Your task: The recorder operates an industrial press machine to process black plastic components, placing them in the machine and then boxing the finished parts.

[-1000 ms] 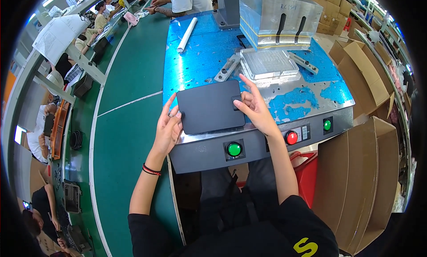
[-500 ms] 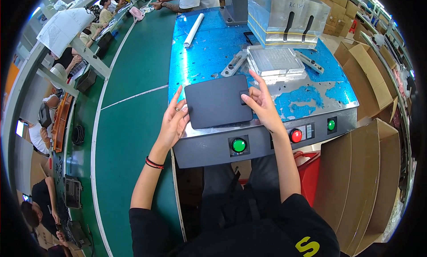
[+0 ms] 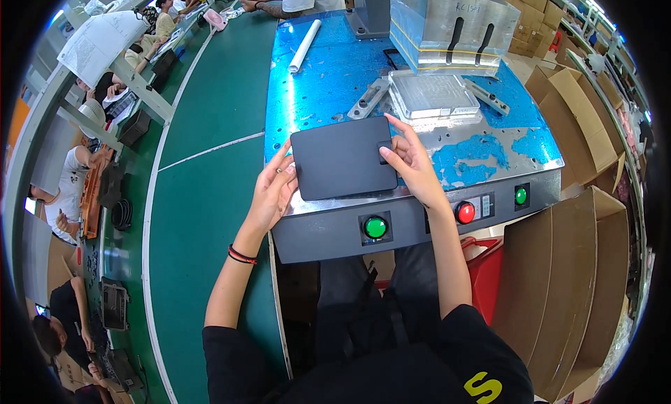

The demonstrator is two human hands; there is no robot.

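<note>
A flat black rectangular panel with rounded corners [image 3: 342,159] is held above the front of the machine bed, slightly tilted. My left hand [image 3: 274,184] grips its left edge, fingers behind and thumb at the side. On the right edge, my right hand [image 3: 412,159] pinches it with the thumb over a small dark square notch or tab, the index finger stretched along the upper corner. Behind the panel sits a clear block-like fixture [image 3: 435,96] on the blue-and-metal bed [image 3: 314,103]. Metal clamp bars [image 3: 368,100] flank that fixture.
A large metal press head [image 3: 454,30] stands over the fixture. The bed's front carries green buttons [image 3: 375,227] and a red one [image 3: 465,212]. A white roll [image 3: 305,46] lies at the back left. Cardboard boxes [image 3: 566,278] line the right; a green conveyor [image 3: 203,194] with co-workers beyond runs left.
My right index finger has settled closer against the panel's upper right corner. My left fingers have closed in slightly on its left edge. The panel has hardly moved.
</note>
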